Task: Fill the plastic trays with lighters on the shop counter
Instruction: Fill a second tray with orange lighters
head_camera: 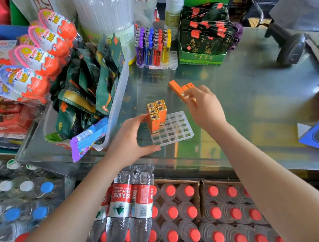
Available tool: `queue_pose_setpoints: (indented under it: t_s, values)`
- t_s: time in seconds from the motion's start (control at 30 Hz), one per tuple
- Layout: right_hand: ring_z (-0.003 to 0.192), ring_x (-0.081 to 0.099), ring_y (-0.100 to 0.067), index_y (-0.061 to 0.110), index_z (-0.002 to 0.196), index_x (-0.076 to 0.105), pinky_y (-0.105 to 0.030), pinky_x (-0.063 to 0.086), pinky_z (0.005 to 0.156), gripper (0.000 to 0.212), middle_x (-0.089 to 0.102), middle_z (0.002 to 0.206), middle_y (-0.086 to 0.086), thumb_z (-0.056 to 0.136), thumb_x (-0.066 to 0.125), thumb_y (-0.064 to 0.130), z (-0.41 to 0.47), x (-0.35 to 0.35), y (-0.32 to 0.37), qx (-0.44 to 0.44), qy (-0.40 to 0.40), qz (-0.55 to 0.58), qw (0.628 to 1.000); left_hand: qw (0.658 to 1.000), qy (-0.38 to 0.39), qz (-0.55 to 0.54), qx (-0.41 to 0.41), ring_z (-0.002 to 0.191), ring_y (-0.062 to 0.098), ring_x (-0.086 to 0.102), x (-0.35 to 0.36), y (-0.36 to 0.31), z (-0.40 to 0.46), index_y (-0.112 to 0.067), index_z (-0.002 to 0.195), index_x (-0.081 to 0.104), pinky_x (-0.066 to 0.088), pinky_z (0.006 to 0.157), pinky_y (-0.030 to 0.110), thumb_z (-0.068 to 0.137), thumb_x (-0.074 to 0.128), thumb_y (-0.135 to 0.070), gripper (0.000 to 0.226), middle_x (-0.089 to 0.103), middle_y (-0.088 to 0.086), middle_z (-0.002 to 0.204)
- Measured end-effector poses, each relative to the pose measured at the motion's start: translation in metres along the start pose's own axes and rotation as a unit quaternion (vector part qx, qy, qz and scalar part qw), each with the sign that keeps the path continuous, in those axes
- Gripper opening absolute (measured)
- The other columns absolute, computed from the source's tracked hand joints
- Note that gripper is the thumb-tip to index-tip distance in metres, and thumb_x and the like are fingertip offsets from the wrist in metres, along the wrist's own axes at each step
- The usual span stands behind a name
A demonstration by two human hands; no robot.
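A clear plastic tray (177,130) with a grid of slots lies on the glass counter. Several orange lighters (156,114) with gold tops stand upright in its far left corner. My left hand (131,137) holds the tray's left edge, thumb at the near rim, fingers beside the standing lighters. My right hand (204,106) reaches over a small pile of loose orange lighters (179,88) lying flat behind the tray, its fingers curled onto one of them. A second tray (172,60) further back holds purple, blue, red and yellow lighters (152,46).
A bin of green snack packets (95,84) stands left of the tray, Kinder eggs (35,57) beyond it. A green box of tea packets (203,41) sits at the back, a barcode scanner (290,48) at right. Water bottles (184,216) fill crates below the counter.
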State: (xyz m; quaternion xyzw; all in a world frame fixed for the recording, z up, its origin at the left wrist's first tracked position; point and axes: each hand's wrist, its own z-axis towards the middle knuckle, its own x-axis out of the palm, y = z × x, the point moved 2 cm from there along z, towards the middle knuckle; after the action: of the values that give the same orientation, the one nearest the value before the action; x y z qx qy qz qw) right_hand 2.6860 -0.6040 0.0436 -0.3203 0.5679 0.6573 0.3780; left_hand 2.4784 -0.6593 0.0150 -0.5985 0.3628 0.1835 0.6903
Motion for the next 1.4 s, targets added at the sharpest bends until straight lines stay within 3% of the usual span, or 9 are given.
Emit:
queue_pose_setpoints:
  t_s: [0.23, 0.4, 0.5, 0.6, 0.7, 0.83, 1.0, 1.2, 1.4]
  values:
    - [0.109, 0.047, -0.034, 0.004, 0.115, 0.054, -0.041, 0.042, 0.088, 0.027, 0.052, 0.118, -0.017, 0.091, 0.049, 0.016, 0.049, 0.027, 0.01, 0.0, 0.064, -0.101, 0.993, 1.0, 0.003, -0.014, -0.005, 0.113, -0.001, 0.034, -0.002, -0.003, 0.002, -0.024, 0.129, 0.042, 0.027, 0.094, 0.02, 0.061, 0.082, -0.032, 0.079, 0.045, -0.013, 0.122]
    - [0.098, 0.054, -0.035, 0.001, 0.103, 0.054, -0.038, 0.043, 0.078, 0.017, 0.057, 0.108, -0.019, 0.087, 0.049, 0.005, 0.057, 0.038, 0.023, -0.019, 0.076, -0.101, 0.992, 1.0, 0.004, -0.012, 0.0, 0.113, -0.001, 0.034, -0.002, -0.004, 0.001, -0.024, 0.13, 0.041, 0.029, 0.095, 0.023, 0.061, 0.082, -0.031, 0.08, 0.041, -0.017, 0.117]
    - [0.078, 0.058, -0.024, 0.006, 0.098, 0.061, -0.032, 0.05, 0.072, 0.016, 0.06, 0.095, -0.011, 0.084, 0.056, 0.013, 0.043, 0.021, 0.027, -0.009, 0.026, 0.053, 0.998, 1.0, -0.002, -0.013, 0.005, 0.113, 0.002, 0.035, -0.002, -0.002, 0.001, -0.022, 0.13, 0.041, 0.029, 0.096, 0.024, 0.06, 0.082, -0.032, 0.081, 0.043, -0.014, 0.118]
    - [0.059, 0.053, -0.004, 0.016, 0.085, 0.056, -0.011, 0.043, 0.056, 0.008, 0.059, 0.07, 0.004, 0.082, 0.062, 0.011, 0.009, -0.004, 0.025, 0.029, -0.027, 0.271, 0.962, 1.0, -0.007, -0.007, 0.01, 0.115, 0.006, 0.038, -0.001, -0.001, 0.0, -0.021, 0.131, 0.041, 0.029, 0.096, 0.024, 0.06, 0.082, -0.034, 0.083, 0.049, -0.004, 0.126]
    - [0.063, 0.062, -0.004, 0.016, 0.08, 0.05, -0.018, 0.047, 0.061, 0.019, 0.065, 0.063, 0.01, 0.083, 0.059, 0.0, -0.027, -0.012, 0.022, 0.021, 0.028, 0.406, 0.913, 1.0, -0.004, -0.004, 0.004, 0.12, 0.01, 0.039, 0.0, -0.002, 0.001, -0.021, 0.131, 0.041, 0.028, 0.097, 0.024, 0.06, 0.081, -0.037, 0.083, 0.049, -0.002, 0.129]
    - [0.073, 0.069, -0.016, 0.01, 0.082, 0.05, -0.029, 0.053, 0.073, 0.019, 0.07, 0.081, 0.002, 0.082, 0.06, -0.006, -0.049, -0.007, 0.023, 0.021, 0.079, 0.482, 0.872, 1.0, -0.012, -0.001, 0.005, 0.12, 0.013, 0.04, 0.0, -0.003, 0.0, -0.019, 0.131, 0.041, 0.029, 0.097, 0.025, 0.06, 0.08, -0.037, 0.083, 0.049, 0.001, 0.128]
    - [0.07, 0.069, -0.015, 0.014, 0.081, 0.047, -0.03, 0.054, 0.07, 0.022, 0.07, 0.076, -0.002, 0.082, 0.062, -0.001, -0.057, 0.007, 0.032, 0.018, 0.065, 0.427, 0.902, 1.0, -0.011, 0.006, 0.01, 0.119, 0.015, 0.042, 0.002, -0.003, 0.0, -0.019, 0.13, 0.042, 0.03, 0.096, 0.024, 0.061, 0.08, -0.038, 0.081, 0.05, 0.001, 0.127]
    - [0.053, 0.059, 0.001, 0.019, 0.077, 0.047, -0.01, 0.043, 0.05, 0.023, 0.064, 0.064, 0.009, 0.079, 0.068, 0.012, -0.057, 0.01, 0.043, 0.01, 0.002, 0.296, 0.955, 1.0, -0.011, 0.013, -0.001, 0.121, 0.016, 0.041, 0.002, 0.0, 0.0, -0.016, 0.133, 0.04, 0.032, 0.099, 0.027, 0.06, 0.08, -0.04, 0.086, 0.05, 0.004, 0.129]
    - [0.062, 0.063, -0.02, 0.005, 0.087, 0.048, -0.036, 0.052, 0.06, 0.023, 0.066, 0.08, -0.002, 0.08, 0.068, 0.014, -0.059, 0.015, 0.048, -0.02, -0.025, 0.23, 0.973, 1.0, -0.015, 0.002, -0.001, 0.119, 0.016, 0.043, 0.002, -0.002, 0.0, -0.017, 0.131, 0.042, 0.032, 0.096, 0.025, 0.059, 0.082, -0.036, 0.084, 0.051, 0.003, 0.126]
